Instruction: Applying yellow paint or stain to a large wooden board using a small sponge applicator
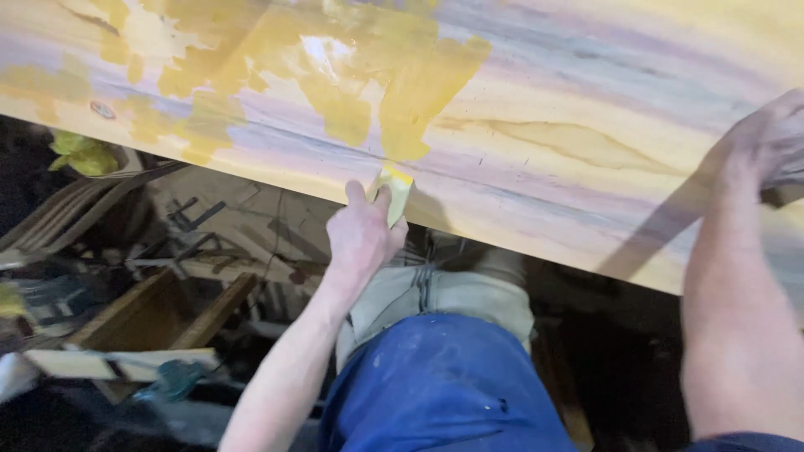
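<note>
Spreader: small pale yellow-smeared spreader pinched in the left hand, its blade end pointing up and away from the person onto the near edge of the board
Left grip: thumb and fingers pressed together on the spreader's lower end, knuckles toward the camera, arm reaching up from lower left
Board: wide wooden board with purple and yellow grain, lying slantwise across the view, its near edge running from upper left down to lower right
Filler: yellow filler patch spread over the board's upper middle, glossy in places, thinner and scraped out toward the left
Key relation: the filler lies directly beyond the spreader's tip, farther up the board from the left grip; the spreader's long axis runs roughly across the board's near edge and points toward the patch's lower lobe, which ends just above the blade
Right hand: right hand rests on the board well to the right, far from the filler; it seems closed on something grey, but blur hides what it is
Nearer hand: the left, by a wide margin
Below the board: the person's blue and beige clothing, and cluttered timber pieces on the floor at left
</note>
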